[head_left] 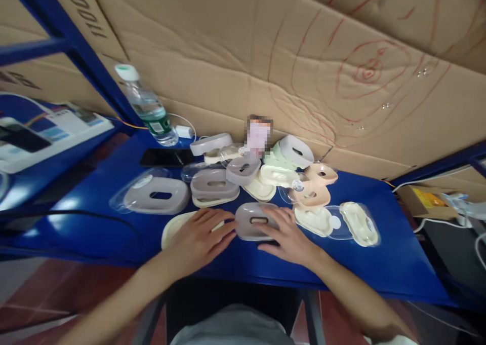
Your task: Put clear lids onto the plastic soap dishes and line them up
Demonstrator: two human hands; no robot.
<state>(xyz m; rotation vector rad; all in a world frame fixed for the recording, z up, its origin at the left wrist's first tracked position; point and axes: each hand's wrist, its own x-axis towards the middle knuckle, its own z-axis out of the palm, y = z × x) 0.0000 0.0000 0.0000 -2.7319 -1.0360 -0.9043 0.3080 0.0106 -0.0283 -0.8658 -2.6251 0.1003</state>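
My left hand [199,236] lies flat, fingers stretched out, on a cream oval lid [172,227] near the blue table's [114,233] front edge. My right hand [285,233] rests with spread fingers on a grey oval lid with a slot [250,218], fingertips over its right side. The two lids sit side by side, touching or nearly so. Behind them lies a heap of similar oval plastic parts [261,175] in grey, cream, pale green and peach.
A grey lid in a clear shell [154,195] lies at the left, a cream one in clear wrap [359,223] at the right. A water bottle [148,107] and a black phone [167,157] sit at the back left. Cardboard [304,56] walls the rear.
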